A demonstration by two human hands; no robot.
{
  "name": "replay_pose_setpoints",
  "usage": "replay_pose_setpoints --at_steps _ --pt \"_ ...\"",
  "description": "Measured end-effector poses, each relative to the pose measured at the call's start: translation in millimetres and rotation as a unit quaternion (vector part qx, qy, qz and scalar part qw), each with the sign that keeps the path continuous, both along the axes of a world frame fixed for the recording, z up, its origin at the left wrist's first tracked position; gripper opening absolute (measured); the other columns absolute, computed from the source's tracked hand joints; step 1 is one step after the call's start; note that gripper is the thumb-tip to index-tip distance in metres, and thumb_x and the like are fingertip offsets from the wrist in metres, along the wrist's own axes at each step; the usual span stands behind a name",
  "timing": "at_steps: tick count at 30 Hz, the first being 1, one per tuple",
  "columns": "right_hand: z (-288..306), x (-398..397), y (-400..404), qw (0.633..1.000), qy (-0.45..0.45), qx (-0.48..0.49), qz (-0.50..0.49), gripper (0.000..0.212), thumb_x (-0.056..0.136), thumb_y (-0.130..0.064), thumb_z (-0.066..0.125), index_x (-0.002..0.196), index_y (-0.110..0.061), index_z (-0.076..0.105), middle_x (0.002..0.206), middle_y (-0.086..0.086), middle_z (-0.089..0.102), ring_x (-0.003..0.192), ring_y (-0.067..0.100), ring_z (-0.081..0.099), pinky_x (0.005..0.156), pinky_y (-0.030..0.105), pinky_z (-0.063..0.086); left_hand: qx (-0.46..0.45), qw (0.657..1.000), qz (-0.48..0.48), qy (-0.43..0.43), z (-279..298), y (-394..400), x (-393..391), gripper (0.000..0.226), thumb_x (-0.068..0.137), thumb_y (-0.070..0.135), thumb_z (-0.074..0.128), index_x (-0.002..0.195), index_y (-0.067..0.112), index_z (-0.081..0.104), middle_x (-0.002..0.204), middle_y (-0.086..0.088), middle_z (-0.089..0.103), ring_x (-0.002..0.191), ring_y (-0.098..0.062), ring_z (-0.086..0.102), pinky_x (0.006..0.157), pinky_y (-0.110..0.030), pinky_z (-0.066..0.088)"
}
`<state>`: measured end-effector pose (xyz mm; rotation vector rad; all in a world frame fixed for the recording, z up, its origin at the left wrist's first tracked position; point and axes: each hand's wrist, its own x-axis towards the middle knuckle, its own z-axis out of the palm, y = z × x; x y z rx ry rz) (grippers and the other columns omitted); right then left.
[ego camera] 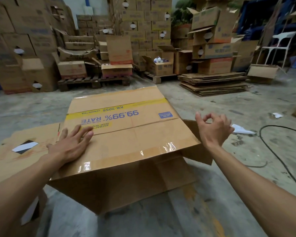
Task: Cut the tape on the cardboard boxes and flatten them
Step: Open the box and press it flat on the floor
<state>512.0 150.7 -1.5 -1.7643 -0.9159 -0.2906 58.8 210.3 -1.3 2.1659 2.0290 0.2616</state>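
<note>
Your left hand [72, 142] lay flat on the top panel of the cardboard box [126, 134], fingers straight and spread, palm down near the box's left edge, over the blue and yellow printing. Your right hand [214, 129] was in the air just beside the box's right edge, touching nothing; its thumb and forefinger met in a loose ring, the other fingers were relaxed, and it held nothing.

The box stood on the concrete floor [246, 168] directly in front of you, tilted, with its near side facing you and its printed panel upward. A strip of clear tape [126, 158] ran along the near top edge, glossy and wrinkled. A loose flap [193, 139] projected from the right side below your right hand. A second piece of cardboard [24, 149] lay at the left, just beside the box, bearing a black and white label.

A stack of flattened cartons [214, 83] lay on the floor to the rear right, well apart from the box. Stacked boxes on wooden pallets [92, 82] lined the rear. A black cable [280, 159] curved across the floor at the right, and a white chair [277, 47] stood at the far right.
</note>
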Motion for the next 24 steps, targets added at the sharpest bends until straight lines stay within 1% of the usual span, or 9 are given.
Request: replay_pose_setpoints --at_steps 2,4,6,7,8,12,16,20,24 --pt "21.8 -22.6 5.4 0.995 -0.097 -0.013 -0.002 0.033 0.080 -0.060 0.057 0.079 -0.027 0.060 0.094 0.002 0.060 0.095 0.022 0.048 0.083 0.038 0.031 0.002 1.000 -0.008 -0.002 -3.1 7.0 -2.8 0.071 0.070 0.093 -0.008 0.137 0.073 0.003 0.164 0.016 -0.003 0.152 -0.024 -0.009 0.114 -0.070 0.006" --pt "35.6 -39.3 18.2 0.967 -0.119 -0.197 0.109 0.056 0.075 -0.072 0.059 0.114 -0.032 0.062 0.120 0.005 0.056 0.112 0.025 0.048 0.090 0.040 0.033 0.006 1.000 -0.009 0.003 -4.7 7.1 0.4 0.068 0.071 0.092 -0.009 0.136 0.074 0.005 0.164 0.017 -0.002 0.152 -0.025 -0.010 0.114 -0.070 0.005" --pt "42.3 -51.2 28.3 0.868 -0.092 -0.441 0.211 0.093 0.068 -0.085 0.056 0.146 -0.039 0.036 0.149 0.006 0.039 0.133 0.032 0.039 0.105 0.051 0.027 0.013 1.000 0.001 0.002 -6.2 6.9 0.9 0.069 0.074 0.089 -0.007 0.139 0.071 0.008 0.164 0.018 -0.002 0.152 -0.027 -0.009 0.114 -0.070 0.006" --pt "42.0 -56.2 31.0 0.825 -0.103 -0.504 0.232 0.101 0.065 -0.089 0.054 0.150 -0.041 0.026 0.154 0.005 0.034 0.137 0.033 0.036 0.107 0.054 0.022 0.019 1.000 0.002 0.002 -7.0 6.9 -2.4 0.071 0.073 0.090 -0.009 0.139 0.071 0.008 0.164 0.017 -0.001 0.152 -0.027 -0.008 0.115 -0.068 0.007" --pt "39.9 -60.3 32.8 0.810 -0.121 -0.521 0.242 0.105 0.063 -0.090 0.053 0.151 -0.041 0.023 0.154 0.004 0.035 0.138 0.032 0.036 0.107 0.055 0.021 0.022 1.000 0.003 -0.002 -10.9 9.6 -9.3 0.072 0.070 0.091 -0.011 0.137 0.073 0.006 0.165 0.015 0.000 0.152 -0.026 -0.007 0.116 -0.066 0.008" --pt "34.1 -75.7 37.1 0.829 -0.164 -0.474 0.245 0.102 0.058 -0.089 0.060 0.142 -0.038 0.035 0.146 0.007 0.038 0.131 0.033 0.041 0.105 0.051 0.027 0.018 1.000 0.015 -0.011 -26.8 18.5 -40.2 0.064 0.068 0.094 -0.009 0.130 0.080 0.001 0.165 0.012 0.006 0.153 -0.020 -0.001 0.117 -0.061 0.012" --pt "21.0 -92.5 49.2 0.834 -0.106 -0.427 0.334 0.101 0.055 -0.081 0.071 0.132 -0.024 0.039 0.146 0.005 0.038 0.126 0.031 0.045 0.103 0.051 0.041 0.011 0.999 0.042 0.007 -28.6 13.3 -49.0 0.074 0.067 0.096 -0.006 0.137 0.073 0.001 0.165 0.013 0.006 0.152 -0.023 0.000 0.117 -0.062 0.011" --pt "8.2 -116.4 57.4 0.829 -0.156 -0.409 0.349 0.120 0.047 -0.091 0.062 0.143 -0.026 0.032 0.149 0.002 0.034 0.138 0.028 0.033 0.110 0.053 0.036 -0.027 0.994 0.110 0.011 -33.0 5.6 -63.3 0.082 0.071 0.095 0.003 0.146 0.062 0.002 0.164 0.016 0.004 0.151 -0.030 0.004 0.113 -0.065 0.015" --pt "4.9 -141.2 65.4 0.814 -0.178 -0.405 0.377 0.124 0.049 -0.090 0.063 0.151 -0.031 0.025 0.152 0.000 0.024 0.143 0.025 0.024 0.113 0.054 0.030 -0.030 0.985 0.169 -0.014 -49.5 -1.0 -95.0 0.099 0.052 0.104 -0.003 0.143 0.065 0.009 0.163 0.012 0.011 0.148 -0.034 0.017 0.110 -0.064 0.022"
